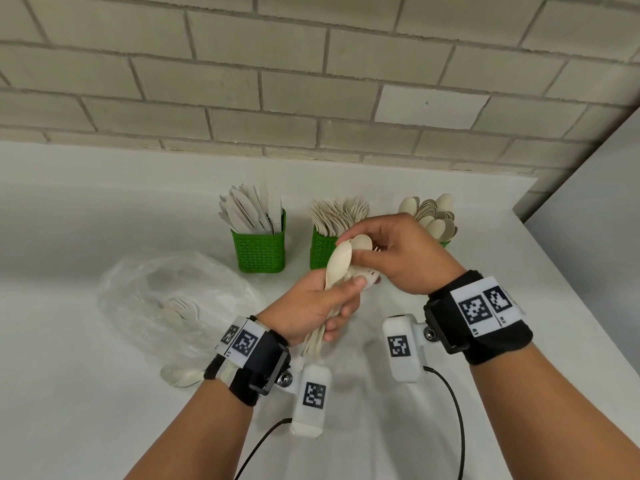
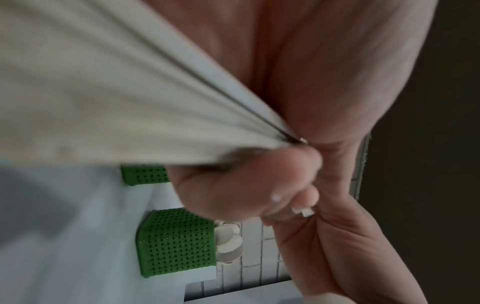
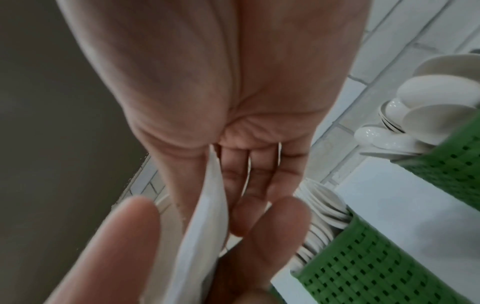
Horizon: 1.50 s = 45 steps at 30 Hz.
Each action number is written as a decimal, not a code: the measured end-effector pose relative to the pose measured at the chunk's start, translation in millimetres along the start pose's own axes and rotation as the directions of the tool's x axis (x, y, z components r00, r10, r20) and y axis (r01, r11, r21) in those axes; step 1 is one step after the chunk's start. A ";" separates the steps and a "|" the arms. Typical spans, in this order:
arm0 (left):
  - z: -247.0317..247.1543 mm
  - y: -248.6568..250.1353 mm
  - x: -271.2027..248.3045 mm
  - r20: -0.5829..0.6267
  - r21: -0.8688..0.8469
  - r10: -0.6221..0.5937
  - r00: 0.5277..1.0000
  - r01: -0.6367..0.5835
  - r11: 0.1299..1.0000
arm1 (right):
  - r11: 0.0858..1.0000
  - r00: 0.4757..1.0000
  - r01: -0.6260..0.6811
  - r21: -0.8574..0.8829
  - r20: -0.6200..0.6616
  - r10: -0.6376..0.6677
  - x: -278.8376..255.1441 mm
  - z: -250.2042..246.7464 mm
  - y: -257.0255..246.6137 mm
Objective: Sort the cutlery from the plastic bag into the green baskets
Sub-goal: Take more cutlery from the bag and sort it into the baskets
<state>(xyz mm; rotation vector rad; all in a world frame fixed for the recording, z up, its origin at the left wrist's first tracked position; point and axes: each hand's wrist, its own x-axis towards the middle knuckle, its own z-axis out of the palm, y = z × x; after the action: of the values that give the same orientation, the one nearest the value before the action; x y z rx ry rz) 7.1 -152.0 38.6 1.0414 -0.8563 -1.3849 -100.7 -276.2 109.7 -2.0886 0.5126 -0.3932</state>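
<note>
My left hand (image 1: 322,306) grips a bundle of cream cutlery (image 1: 337,268) by the handles, spoon bowls pointing up; the handles (image 2: 130,98) fill the left wrist view. My right hand (image 1: 363,252) pinches the bowl of one spoon (image 1: 362,242) at the top of that bundle; the same pale piece (image 3: 205,226) lies between thumb and fingers. Three green baskets stand behind: knives (image 1: 258,252), forks (image 1: 320,252), and spoons (image 1: 445,243), the last mostly hidden by my right hand. The clear plastic bag (image 1: 156,282) lies to the left with forks (image 1: 183,310) inside.
A loose spoon (image 1: 180,375) lies at the bag's near edge by my left wrist. The white counter (image 1: 86,375) ends at a brick wall (image 1: 311,81) behind the baskets and at an edge on the right (image 1: 571,278). Camera cables hang below both wrists.
</note>
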 end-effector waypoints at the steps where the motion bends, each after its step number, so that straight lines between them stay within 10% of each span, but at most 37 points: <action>1: -1.6 -2.2 -1.2 -0.013 0.041 -0.004 1.000 0.004 0.999 | 1.000 0.999 0.008 0.025 -0.054 -0.007 1.2 -1.7 1.5; 9: -21.4 -16.7 -10.4 -0.278 -0.020 0.009 0.960 -0.015 1.000 | 0.930 0.820 0.191 0.315 -0.571 0.025 2.3 -46.2 -2.2; 13: -28.3 -2.4 -4.5 -0.472 -0.083 0.137 0.871 -0.198 0.977 | 0.962 0.902 0.084 0.260 -0.430 0.038 -4.4 -45.1 0.7; 16: -10.0 12.7 -1.0 -0.332 0.062 0.183 0.926 -0.172 0.983 | 0.981 0.949 -0.006 0.195 -0.308 0.067 -5.8 -11.1 7.6; 28: 3.7 9.9 0.4 -0.374 0.019 0.168 0.912 -0.174 0.985 | 0.759 0.874 -0.030 0.650 -0.351 0.335 -16.5 20.3 29.3; 45: -2.2 6.3 -1.0 -0.501 0.035 0.109 0.859 -0.106 0.994 | 0.790 0.868 0.035 0.612 -0.411 0.280 -10.1 33.7 30.4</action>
<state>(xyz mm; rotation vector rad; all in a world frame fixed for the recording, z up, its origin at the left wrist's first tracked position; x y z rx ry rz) 11.3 -151.4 43.8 1.2647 -0.5186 -0.9456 -100.1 -262.0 65.4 -1.3084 0.7061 -0.8906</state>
